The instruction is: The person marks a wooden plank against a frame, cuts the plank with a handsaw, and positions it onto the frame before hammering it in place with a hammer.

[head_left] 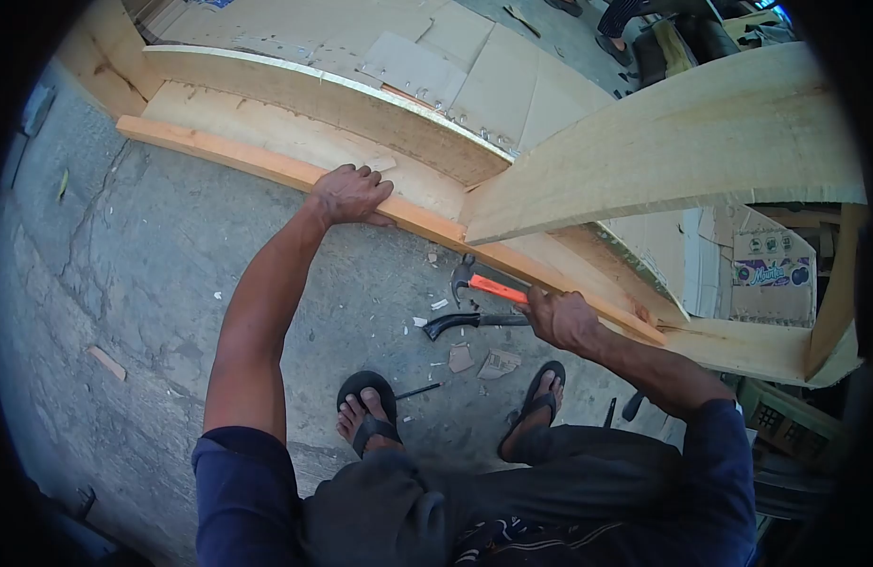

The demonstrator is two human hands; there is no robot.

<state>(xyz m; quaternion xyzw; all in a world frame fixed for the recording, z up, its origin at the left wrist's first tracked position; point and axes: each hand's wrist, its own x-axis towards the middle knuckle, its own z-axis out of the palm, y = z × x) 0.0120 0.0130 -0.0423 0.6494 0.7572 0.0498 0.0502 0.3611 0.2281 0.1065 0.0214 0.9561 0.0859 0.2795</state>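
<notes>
My left hand (351, 196) is wrapped over a long wooden strip (219, 149) that runs along the near edge of a wooden frame (266, 99). In my right hand (561, 319) is a claw hammer (493, 287) with an orange handle, its head close to the near side of the strip. A broad, curved wooden panel (663, 132) rises from the frame to the right of my left hand. On the floor below the hammer lies a second tool with a black curved grip (452, 324); its far end is hidden behind my right hand.
Flattened cardboard (493, 76) lies beyond the frame, and a printed carton (775, 272) stands at the right. Wood scraps (499, 364) and a thin dark rod (417, 389) lie near my feet. Another person's foot (613, 49) shows at the top.
</notes>
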